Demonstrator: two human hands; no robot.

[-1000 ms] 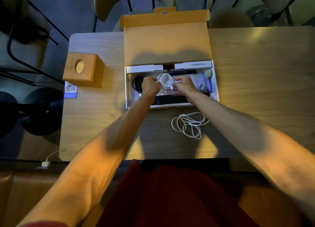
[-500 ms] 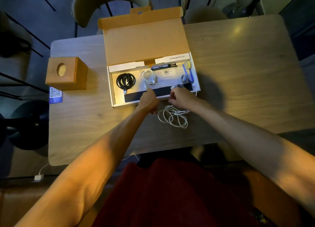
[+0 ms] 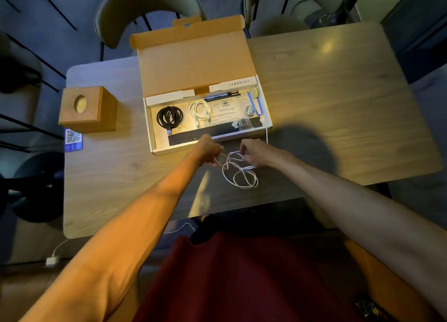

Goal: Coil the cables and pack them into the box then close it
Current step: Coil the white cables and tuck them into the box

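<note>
- Two cables already lie packed in the box (image 3: 149,126): a black cable (image 3: 169,116) wound into a tight ring at the left end, and a white coil (image 3: 200,110) just beside it toward the middle.
- A third, loose cable (image 3: 242,176) sprawls in slack, uneven loops on the table (image 3: 338,92), just in front of the box. One end trails up over the box's right front corner.
- The left hand (image 3: 208,150) has its fingers curled round a strand of the loose cable, and the right hand (image 3: 258,152) pinches one of its loops. Both hover close to the box's front wall.
- By the look of it, the job is past halfway. This last cable has yet to be gathered into a neat coil and laid inside, and the lid (image 3: 193,63) stands fully open, yet to be folded down.
- The box is plain brown cardboard with a pale liner, long and shallow, and the lid ends in a tuck flap with a hanging tab.
- The loose cable is thin, white and smooth and looks springy. The black one is thicker and matte.
- A dark pen (image 3: 221,95) lies along the box's back edge. A wooden cube (image 3: 88,109) with a round hole sits well to the left on the wood-grain tabletop.
</note>
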